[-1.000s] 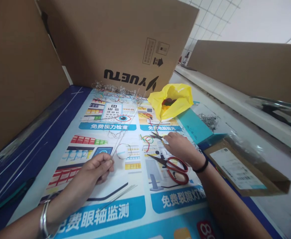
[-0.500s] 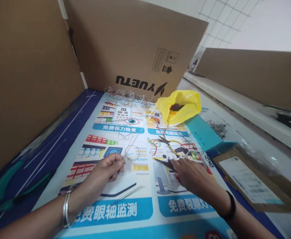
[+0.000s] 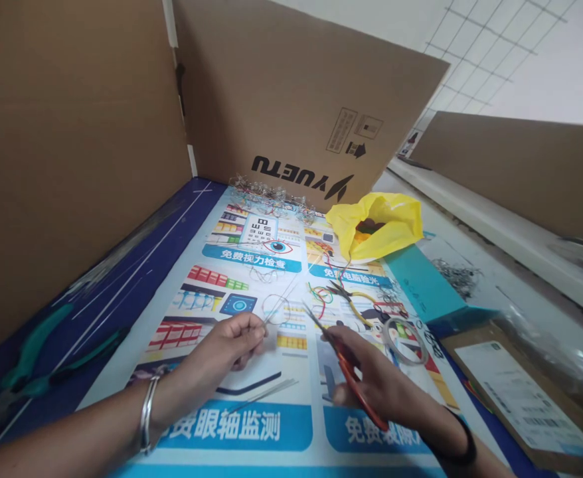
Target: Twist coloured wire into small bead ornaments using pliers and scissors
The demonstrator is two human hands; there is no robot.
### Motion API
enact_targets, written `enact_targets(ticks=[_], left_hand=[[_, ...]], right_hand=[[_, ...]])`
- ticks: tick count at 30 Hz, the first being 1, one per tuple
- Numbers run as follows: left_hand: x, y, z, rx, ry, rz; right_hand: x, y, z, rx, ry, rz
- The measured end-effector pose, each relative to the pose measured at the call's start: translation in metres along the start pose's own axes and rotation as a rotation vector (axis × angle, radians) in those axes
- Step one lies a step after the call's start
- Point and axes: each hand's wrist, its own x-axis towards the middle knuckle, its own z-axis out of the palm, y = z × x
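Note:
My left hand (image 3: 239,342) pinches thin wire (image 3: 282,296) between thumb and fingertips; the strands run up and away over the printed poster sheet (image 3: 251,428). A thin wire loop (image 3: 275,309) shows just beyond those fingertips. In my right hand (image 3: 384,378) is a pair of scissors (image 3: 345,368) with red handles, lifted off the sheet, blades pointing up and left toward the wire. Yellow-handled pliers (image 3: 355,307) lie beyond the right hand, near red and green wires (image 3: 321,295). Beside that hand rests a roll of clear tape (image 3: 405,342).
Teal-handled pliers (image 3: 30,372) lie at the left. Tangled wire pieces (image 3: 271,196) sit along the cardboard wall (image 3: 291,86). A yellow bag (image 3: 396,232) stands at the back right, with a labelled brown package (image 3: 520,392) nearer. Straight wires (image 3: 266,393) lie below my left hand.
My right hand has lifted the scissors off the sheet and turned them toward the left hand. My left hand keeps its pinch on the wire. The view has shifted slightly.

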Motion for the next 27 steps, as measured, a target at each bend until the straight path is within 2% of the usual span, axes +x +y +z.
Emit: enact_targets(ticks=[3,9,15,27], left_hand=[[-0.004,0.002,0.004,-0.006,-0.020,-0.021],[-0.009,0.004,0.011,-0.050,-0.088,-0.075],[-0.012,0.006,0.016,-0.059,-0.113,-0.079],[-0.010,0.003,0.014,-0.013,-0.149,-0.078]], right_hand=[[0.008,-0.017,0.007,0.116,-0.107,-0.007],[0.018,-0.034,0.013,0.107,-0.158,-0.011],[0.022,-0.037,0.016,0.066,-0.174,-0.058],[0.023,-0.034,0.013,0.070,-0.186,-0.128]])
